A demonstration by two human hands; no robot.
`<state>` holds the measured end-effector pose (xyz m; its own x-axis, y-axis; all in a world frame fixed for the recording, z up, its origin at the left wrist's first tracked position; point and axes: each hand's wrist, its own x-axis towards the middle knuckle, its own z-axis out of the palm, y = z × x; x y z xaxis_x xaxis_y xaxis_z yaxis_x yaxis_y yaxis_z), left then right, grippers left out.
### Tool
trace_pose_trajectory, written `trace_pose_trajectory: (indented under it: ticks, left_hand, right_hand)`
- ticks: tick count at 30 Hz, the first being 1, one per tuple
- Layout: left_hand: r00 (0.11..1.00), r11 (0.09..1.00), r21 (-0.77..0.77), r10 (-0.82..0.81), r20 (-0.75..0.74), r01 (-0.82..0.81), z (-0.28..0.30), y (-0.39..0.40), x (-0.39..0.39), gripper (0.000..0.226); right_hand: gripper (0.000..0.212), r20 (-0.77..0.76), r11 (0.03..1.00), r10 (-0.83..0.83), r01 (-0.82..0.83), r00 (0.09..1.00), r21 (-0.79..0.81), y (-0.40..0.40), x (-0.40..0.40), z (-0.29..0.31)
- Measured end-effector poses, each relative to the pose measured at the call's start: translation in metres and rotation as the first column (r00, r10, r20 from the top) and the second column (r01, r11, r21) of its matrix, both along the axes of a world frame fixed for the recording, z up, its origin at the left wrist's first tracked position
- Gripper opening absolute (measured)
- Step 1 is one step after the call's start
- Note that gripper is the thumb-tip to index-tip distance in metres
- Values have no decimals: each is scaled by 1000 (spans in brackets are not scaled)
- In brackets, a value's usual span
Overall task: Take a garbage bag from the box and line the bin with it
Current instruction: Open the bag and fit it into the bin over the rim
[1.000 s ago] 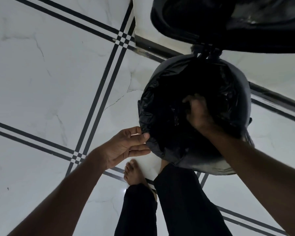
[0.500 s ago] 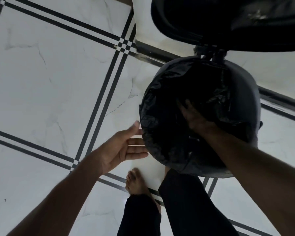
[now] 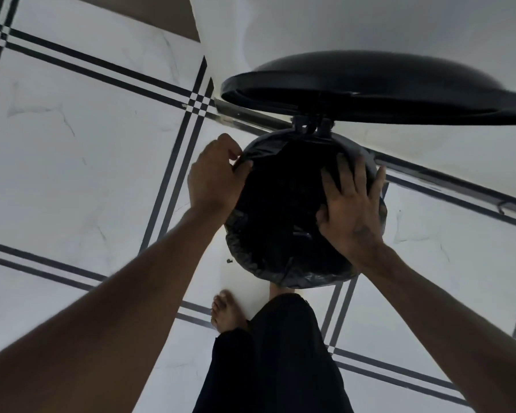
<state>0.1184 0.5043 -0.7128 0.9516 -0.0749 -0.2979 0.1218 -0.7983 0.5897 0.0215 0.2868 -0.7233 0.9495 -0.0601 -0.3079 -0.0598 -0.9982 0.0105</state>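
Floor (image 3: 72, 144) of white marble tile crossed by dark double stripes, seen from above. White wall (image 3: 370, 22) at top right, dark skirting along its foot. Round black bin (image 3: 373, 168) standing at the wall, lid (image 3: 370, 90) swung up on its rear hinge and hanging open over the mouth. Black bag (image 3: 280, 222) already inside the bin, crinkled plastic folded out over the rim and draped down the near side. Dark trouser legs (image 3: 280, 353) at bottom centre, bare foot (image 3: 225, 312) on the tile just short of the bin. Left hand (image 3: 213, 177) at the left rim, fingers curled, pinching the bag's edge against the rim. Right hand (image 3: 350, 204) at the right rim, fingers straight and spread, pressed flat on the plastic, thumb reaching into the mouth.
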Motion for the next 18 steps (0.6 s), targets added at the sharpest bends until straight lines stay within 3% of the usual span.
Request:
trace_pose_trajectory:
  ticks: [3, 7, 10, 14, 16, 18]
  left_hand:
    - [998, 999, 25, -29, 62, 27, 3, -2, 5, 18]
    - [998, 997, -54, 59, -14, -59, 4, -3, 10, 16]
    - [998, 995, -78, 52, -24, -54, 0, -3, 15, 14]
    - [1000, 988, -153, 17, -6, -17, -1, -8, 18, 12]
    - [999, 988, -146, -42, 30, 45, -3, -8, 20, 8]
    - [994, 987, -126, -92, 56, 99, -4, -8, 22, 21]
  right_hand:
    - [72, 46, 996, -80, 77, 996, 49, -12, 1, 2]
    - [53, 139, 987, -86, 66, 986, 144, -29, -3, 1]
    - [41, 210, 964, -193, 145, 958, 225, -39, 3, 9]
    - [28, 150, 942, -235, 187, 960, 278, -54, 8, 12]
    - [33, 150, 942, -234, 187, 961, 278, -57, 6, 9]
    - [34, 200, 915, -320, 247, 926, 320, -58, 7, 11]
